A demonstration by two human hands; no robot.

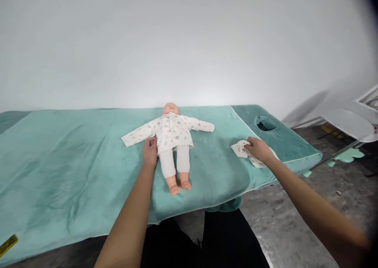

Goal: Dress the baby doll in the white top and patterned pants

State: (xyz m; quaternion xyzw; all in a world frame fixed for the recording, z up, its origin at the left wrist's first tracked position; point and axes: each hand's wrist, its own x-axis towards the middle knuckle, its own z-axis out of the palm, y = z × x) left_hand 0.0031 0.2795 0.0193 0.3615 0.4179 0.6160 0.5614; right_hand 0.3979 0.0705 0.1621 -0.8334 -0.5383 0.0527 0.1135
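Observation:
A baby doll (pixel 170 108) lies on its back on the green-covered bed, head toward the wall, bare feet toward me. It wears a white printed baby shirt (pixel 171 132) with both sleeves spread, and white leggings (pixel 167 163). The sleeve on the left lies flat at its end, and no doll hand shows there. At the shirt's left side, near the hem, my left hand (pixel 150 151) is closed with its fingertips on the fabric edge. Well to the right, my right hand (pixel 260 149) grips a crumpled white printed baby garment (pixel 241 148) resting on the bed.
The long bed (pixel 73 161) with a green plush cover stands along a white wall (pixel 147 43). Its darker right end has a face hole (pixel 265 123). A white tray-like surface (pixel 348 122) stands beyond that end. A yellow-black strip (pixel 8 245) lies at the near left.

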